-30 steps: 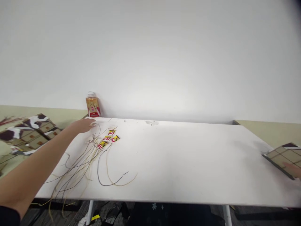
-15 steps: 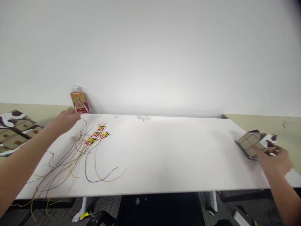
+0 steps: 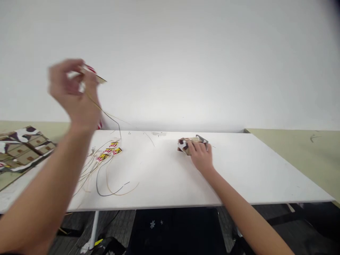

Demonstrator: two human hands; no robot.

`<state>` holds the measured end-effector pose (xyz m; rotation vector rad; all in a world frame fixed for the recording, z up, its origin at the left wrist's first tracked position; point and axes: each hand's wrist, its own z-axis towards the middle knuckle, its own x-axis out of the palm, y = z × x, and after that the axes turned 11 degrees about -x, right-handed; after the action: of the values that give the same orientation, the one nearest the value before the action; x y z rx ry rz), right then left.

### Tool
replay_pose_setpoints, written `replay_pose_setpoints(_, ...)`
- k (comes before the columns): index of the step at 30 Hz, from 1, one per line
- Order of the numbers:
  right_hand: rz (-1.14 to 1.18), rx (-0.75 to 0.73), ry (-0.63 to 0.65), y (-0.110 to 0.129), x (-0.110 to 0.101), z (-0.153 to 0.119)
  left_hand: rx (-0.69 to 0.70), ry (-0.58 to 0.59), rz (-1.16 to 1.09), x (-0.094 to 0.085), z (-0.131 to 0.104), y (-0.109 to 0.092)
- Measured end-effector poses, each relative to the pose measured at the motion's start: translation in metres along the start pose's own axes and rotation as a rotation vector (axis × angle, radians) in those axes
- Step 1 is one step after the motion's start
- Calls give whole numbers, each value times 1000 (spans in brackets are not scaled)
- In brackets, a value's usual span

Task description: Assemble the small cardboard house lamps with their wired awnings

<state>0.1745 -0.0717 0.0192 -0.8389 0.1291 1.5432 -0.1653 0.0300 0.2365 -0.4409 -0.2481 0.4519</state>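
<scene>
In the upper left of the frame, the left hand (image 3: 78,102) is raised in front of the white wall (image 3: 186,63), blurred. Its grip pinches a red-and-white tag (image 3: 91,69) between thumb and fingers, the tag tilted with one corner pointing to the right. A thin string (image 3: 107,115) runs from this hand down and to the right, toward the desk (image 3: 159,177).

Right of the frame's centre, the right hand (image 3: 200,154) reaches over the desk. Its grip is closed over a small model house (image 3: 183,146), which sits on the far half of the desk and shows brown and white patches at its left end; the fingers hide much of the rest. A dark strip (image 3: 202,138) stands up at its right side.

Left of centre, four striped tags (image 3: 102,157) in red, white and yellow lie close together on the desk. Dark and tan cords (image 3: 98,184) spread from them toward the near edge, some curving to the right. At the left edge of the frame rests a larger model house (image 3: 29,154) with a brown and white roof, partly cut off. A red-striped object (image 3: 100,124) shows just behind the left wrist, mostly hidden. Below the desk, at bottom centre, is dark cloth (image 3: 180,233) with a white flower-like mark.
</scene>
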Motion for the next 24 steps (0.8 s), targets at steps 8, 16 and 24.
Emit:
replay_pose_setpoints(8,28,-105,-111,49,34,36,-1072,66,-706,110,-153,8)
replay_pose_setpoints(16,82,-192,-109,46,32,22,-1125,93,-554,111,-219,36)
replay_pose_setpoints(24,114,-206,-176,47,24,49,-669,256,-238,105,-234,39)
